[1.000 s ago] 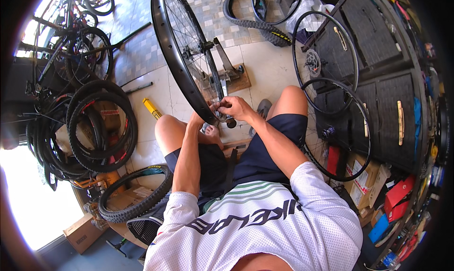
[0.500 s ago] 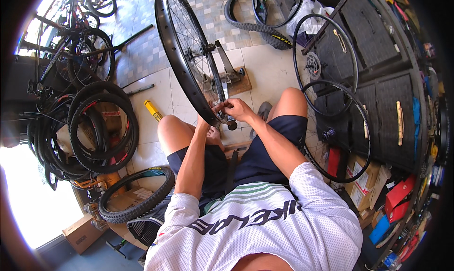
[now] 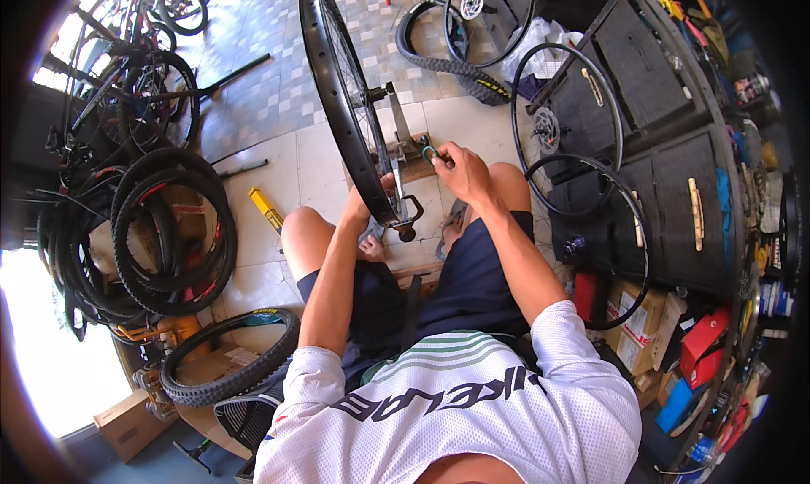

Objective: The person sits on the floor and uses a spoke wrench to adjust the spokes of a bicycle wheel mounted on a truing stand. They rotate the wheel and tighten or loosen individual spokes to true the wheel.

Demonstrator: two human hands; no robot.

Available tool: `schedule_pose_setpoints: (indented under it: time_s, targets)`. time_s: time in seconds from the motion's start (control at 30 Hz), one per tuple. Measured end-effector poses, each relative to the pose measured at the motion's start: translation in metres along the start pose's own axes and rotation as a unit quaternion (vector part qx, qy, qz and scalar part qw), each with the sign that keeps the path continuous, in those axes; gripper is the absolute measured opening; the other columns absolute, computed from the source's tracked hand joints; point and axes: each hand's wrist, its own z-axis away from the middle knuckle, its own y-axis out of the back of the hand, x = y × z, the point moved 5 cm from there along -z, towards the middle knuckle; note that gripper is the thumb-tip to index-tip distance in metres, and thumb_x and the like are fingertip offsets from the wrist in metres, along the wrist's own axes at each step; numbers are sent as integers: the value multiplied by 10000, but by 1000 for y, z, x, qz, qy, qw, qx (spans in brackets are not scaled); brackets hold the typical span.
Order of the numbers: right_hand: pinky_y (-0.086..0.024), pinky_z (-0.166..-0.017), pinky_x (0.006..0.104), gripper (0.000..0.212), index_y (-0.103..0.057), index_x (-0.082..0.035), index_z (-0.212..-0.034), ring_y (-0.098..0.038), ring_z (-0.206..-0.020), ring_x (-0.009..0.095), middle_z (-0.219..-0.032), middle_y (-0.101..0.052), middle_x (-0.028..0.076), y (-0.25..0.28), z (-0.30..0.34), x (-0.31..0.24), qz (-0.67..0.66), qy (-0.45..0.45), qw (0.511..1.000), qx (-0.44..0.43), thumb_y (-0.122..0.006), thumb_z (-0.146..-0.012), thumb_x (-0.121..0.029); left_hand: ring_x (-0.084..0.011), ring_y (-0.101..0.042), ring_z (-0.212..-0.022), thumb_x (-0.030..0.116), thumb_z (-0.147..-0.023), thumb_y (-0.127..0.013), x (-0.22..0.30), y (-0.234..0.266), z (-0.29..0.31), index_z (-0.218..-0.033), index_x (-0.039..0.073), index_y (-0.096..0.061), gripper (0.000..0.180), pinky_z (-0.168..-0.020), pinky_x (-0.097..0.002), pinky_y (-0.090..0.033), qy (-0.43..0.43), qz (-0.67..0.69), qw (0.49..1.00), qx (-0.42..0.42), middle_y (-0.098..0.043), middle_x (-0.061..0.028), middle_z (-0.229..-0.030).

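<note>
In the head view, reaching from eleven o'clock down toward the middle: spoked bicycle wheel (image 3: 327, 87), tyreless, with a wide, drilled black rim, mounted in a metal truing stand (image 3: 398, 117) on a wooden base (image 3: 415, 171). Just off the picture's middle, toward half past one: right hand (image 3: 466, 178), pinching a small dark-green ring-shaped tool (image 3: 429, 152) between thumb and fingertips, apart from the rim; perhaps a spoke wrench, though too small to be sure. Toward ten o'clock: left hand (image 3: 359, 201), by the rim's near end, partly hidden behind it; impossible to tell whether gripping or merely resting.

Judging by build, likely fairly light for its width, stiff at the rim, springy along the thin spokes, somewhat slippery on the smooth black surface. Best steadied by the rim's near edge, at the wheel's six o'clock, without sideways pull on the spokes. For the tool: probably light and rigid, easily dropped, best pinched by the ring's outer edge.

Compared with half a second ago: with the right hand drawn off the near spokes toward one o'clock, with the tool now in plain sight, with the left hand still behind the rim, and with the wheel's far end nearer twelve o'clock.
</note>
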Motion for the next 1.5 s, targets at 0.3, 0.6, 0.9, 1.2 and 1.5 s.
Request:
schedule_pose_setpoints:
  time_s: [0.3, 0.6, 0.9, 1.2, 1.5]
  targets:
    - [-469, -752, 447, 179, -619, -77, -927, -633, -780, 327, -786, -673, 137, 43, 20, 9, 190, 45, 981, 15, -630, -846, -235, -171, -618, -847, 399, -876, -710, -11, -5, -10, -1016, 70, -620, 369, -730, -303, -469, -14, 146, 989, 4, -636, -43, -926]
    - [-448, -759, 433, 178, -613, -85, -917, -638, -763, 318, -756, -676, 116, 28, 17, 12, 182, 40, 982, 24, -611, -857, -253, -156, -620, -775, 321, -871, -729, -30, 14, -29, -952, 42, -634, 305, -662, -290, -522, -30, 160, 986, 23, -632, -43, -864]
    - [-454, -770, 433, 185, -612, -81, -921, -642, -754, 331, -763, -683, 138, 25, 19, 11, 187, 24, 982, 31, -607, -856, -254, -132, -620, -698, 299, -853, -756, -31, 10, -31, -894, 45, -657, 276, -622, -266, -521, -33, 166, 985, 38, -638, -20, -793]
    - [-478, -736, 449, 203, -614, -88, -950, -652, -774, 351, -793, -693, 136, 28, 22, 18, 197, 25, 980, 26, -611, -849, -264, -117, -584, -696, 315, -862, -746, -30, -2, -28, -911, 57, -656, 278, -657, -261, -499, -44, 184, 981, 40, -612, -4, -792]
    - [-459, -755, 436, 200, -619, -96, -941, -647, -749, 329, -755, -678, 137, 26, 27, 11, 200, 38, 979, 32, -611, -849, -274, -113, -576, -724, 313, -887, -714, -31, 6, -28, -969, 43, -663, 287, -670, -260, -492, -73, 190, 976, 73, -604, -4, -821]
